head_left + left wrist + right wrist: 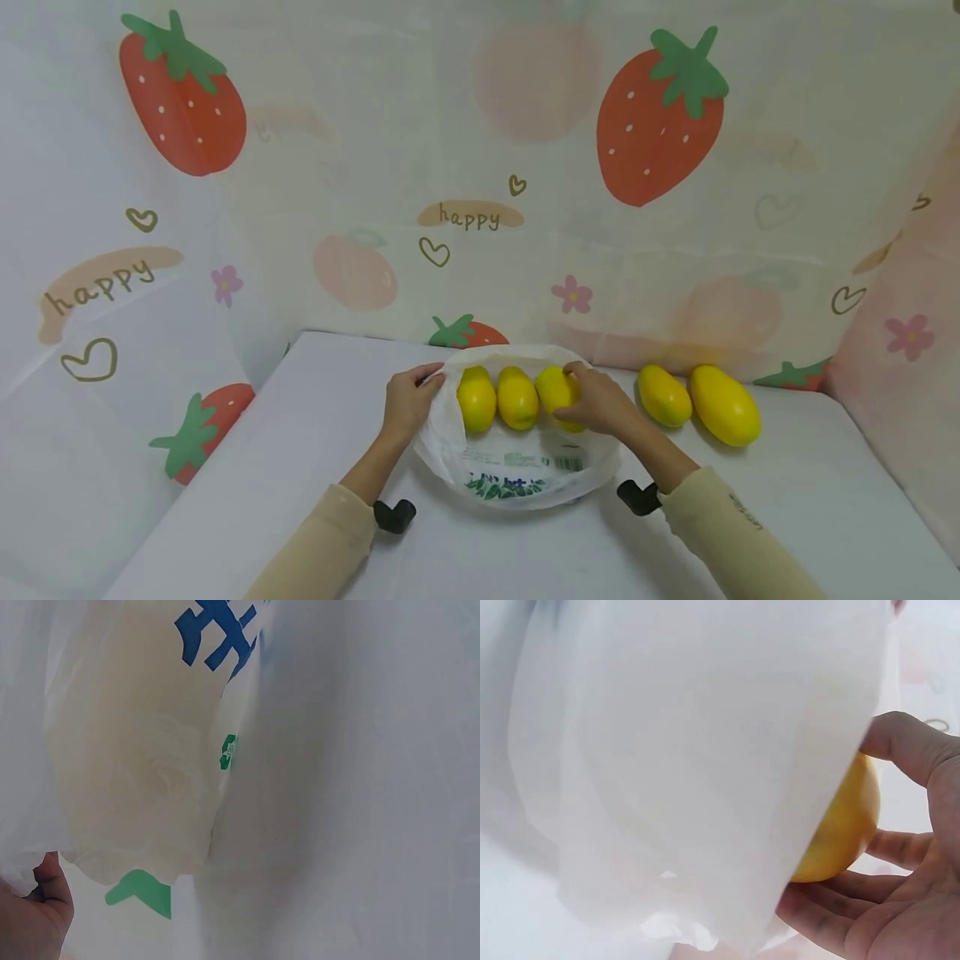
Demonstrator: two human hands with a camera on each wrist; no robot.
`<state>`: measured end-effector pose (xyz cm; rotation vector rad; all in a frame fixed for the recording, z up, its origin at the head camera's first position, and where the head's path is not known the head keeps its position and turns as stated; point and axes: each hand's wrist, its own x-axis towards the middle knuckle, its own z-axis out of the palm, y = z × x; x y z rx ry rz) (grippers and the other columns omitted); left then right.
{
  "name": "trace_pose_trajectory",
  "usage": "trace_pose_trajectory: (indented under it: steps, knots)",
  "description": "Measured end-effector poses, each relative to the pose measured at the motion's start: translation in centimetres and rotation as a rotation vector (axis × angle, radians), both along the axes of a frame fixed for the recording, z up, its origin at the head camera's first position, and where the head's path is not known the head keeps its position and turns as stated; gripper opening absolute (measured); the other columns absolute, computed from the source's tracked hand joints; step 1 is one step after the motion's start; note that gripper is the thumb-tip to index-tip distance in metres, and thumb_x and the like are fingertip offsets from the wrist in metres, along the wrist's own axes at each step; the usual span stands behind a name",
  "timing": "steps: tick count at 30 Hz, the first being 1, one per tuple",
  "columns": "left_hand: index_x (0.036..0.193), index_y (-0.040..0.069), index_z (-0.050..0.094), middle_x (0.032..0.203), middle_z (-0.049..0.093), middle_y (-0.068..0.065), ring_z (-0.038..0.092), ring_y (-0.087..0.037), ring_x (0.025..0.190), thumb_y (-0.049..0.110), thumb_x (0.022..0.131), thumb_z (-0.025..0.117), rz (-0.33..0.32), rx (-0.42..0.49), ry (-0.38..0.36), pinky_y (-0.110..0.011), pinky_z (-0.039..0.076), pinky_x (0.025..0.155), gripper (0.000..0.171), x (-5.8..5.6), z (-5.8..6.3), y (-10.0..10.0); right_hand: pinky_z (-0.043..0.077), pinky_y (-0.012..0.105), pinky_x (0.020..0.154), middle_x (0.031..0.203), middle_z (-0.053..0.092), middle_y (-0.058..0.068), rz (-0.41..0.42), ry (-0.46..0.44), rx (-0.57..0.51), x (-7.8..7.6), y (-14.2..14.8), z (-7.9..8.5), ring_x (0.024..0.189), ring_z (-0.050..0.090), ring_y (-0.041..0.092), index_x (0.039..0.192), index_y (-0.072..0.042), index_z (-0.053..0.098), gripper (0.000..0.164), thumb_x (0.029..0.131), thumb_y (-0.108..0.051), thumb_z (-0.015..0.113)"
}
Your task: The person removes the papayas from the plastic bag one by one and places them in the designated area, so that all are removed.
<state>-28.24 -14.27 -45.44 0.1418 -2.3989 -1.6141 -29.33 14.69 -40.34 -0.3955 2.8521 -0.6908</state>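
A white plastic bag (510, 497) with green and blue print lies with its mouth spread wide. Pinched at its upper left rim, the bag is held by my left hand (408, 404); the left wrist view shows that thumb and finger at the film's edge. Inside sit three lemon-like yellow fruits in a row: a left fruit (477, 402), a middle fruit (517, 398) and a right fruit (553, 387). My right hand (603, 402) grips the right one, fingers and thumb around it. In the right wrist view, bag film partly covers this yellow fruit (844, 825).
Right of the bag, on the white table (810, 483), lie a smaller yellow fruit (664, 396) and a larger oval one (725, 406). Black wrist mounts (394, 517) show below both forearms. A strawberry-printed curtain (420, 125) stands behind the table.
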Motion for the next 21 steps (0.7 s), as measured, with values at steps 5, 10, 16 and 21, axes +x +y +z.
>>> trace_pose_trajectory:
  steps: [5,10,16,21]
  knots:
    - [0.117,0.005,0.071,0.118,0.071,-0.012,0.067,-0.024,0.103,0.017,0.094,0.063,0.008,0.005,0.0,-0.037,0.056,0.093,0.027,-0.1,0.1,-0.1,0.049,0.052,0.1,0.135,0.055,0.023,-0.001,0.001,-0.041,0.0,0.4,0.5,0.112,0.056,0.035,0.141,-0.001,0.041,0.074,0.083,-0.03,0.076]
    - [0.118,0.005,0.07,0.119,0.071,-0.013,0.067,-0.023,0.101,0.017,0.094,0.064,0.008,0.006,0.001,-0.036,0.056,0.092,0.027,0.0,0.2,-0.1,0.05,0.052,0.099,0.135,0.055,0.024,0.003,0.013,-0.068,0.2,0.8,1.0,0.111,0.055,0.035,0.14,-0.002,0.042,0.073,0.083,-0.031,0.076]
    - [0.118,0.005,0.07,0.12,0.07,-0.013,0.067,-0.023,0.101,0.015,0.094,0.063,0.006,0.009,-0.014,-0.035,0.057,0.091,0.027,0.3,0.2,0.0,0.054,0.049,0.095,0.133,0.055,0.027,0.008,0.012,-0.1,0.6,1.7,1.3,0.107,0.057,0.034,0.139,-0.003,0.042,0.072,0.082,-0.033,0.077]
    - [0.118,0.005,0.07,0.12,0.07,-0.013,0.067,-0.023,0.102,0.016,0.094,0.063,0.009,0.009,-0.016,-0.035,0.056,0.092,0.027,0.4,0.3,0.0,0.055,0.048,0.092,0.13,0.056,0.028,0.041,0.05,-0.124,0.6,2.4,1.9,0.103,0.058,0.033,0.139,-0.002,0.041,0.073,0.083,-0.033,0.076]
